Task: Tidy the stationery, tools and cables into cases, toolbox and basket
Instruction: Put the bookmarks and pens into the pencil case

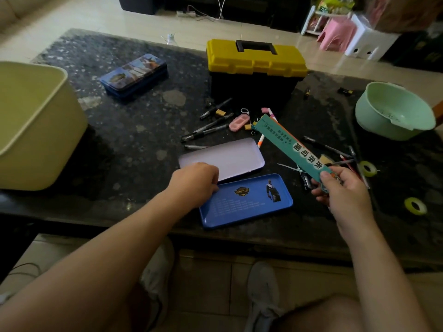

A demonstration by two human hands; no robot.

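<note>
An open pencil case lies near the table's front edge: its white tray (pixel 230 156) behind, its blue lid (pixel 249 204) in front. My left hand (pixel 195 182) rests with curled fingers on the seam between the two halves. My right hand (pixel 340 188) holds a long teal box (pixel 290 149) by its near end, tilted up over the table. Several pens (pixel 208 128), erasers and a pink clip-like item (pixel 237 123) lie behind the case. A shut yellow-and-black toolbox (pixel 256 68) stands at the back. A second, shut pencil case (pixel 134 76) sits at the back left.
A pale yellow basket (pixel 31 125) stands at the left edge. A green colander bowl (pixel 393 111) sits at the right. More pencils (pixel 335 152), two yellow tape rolls (pixel 416 206) and white cable ties (pixel 292 167) lie on the right. Stools stand on the floor beyond.
</note>
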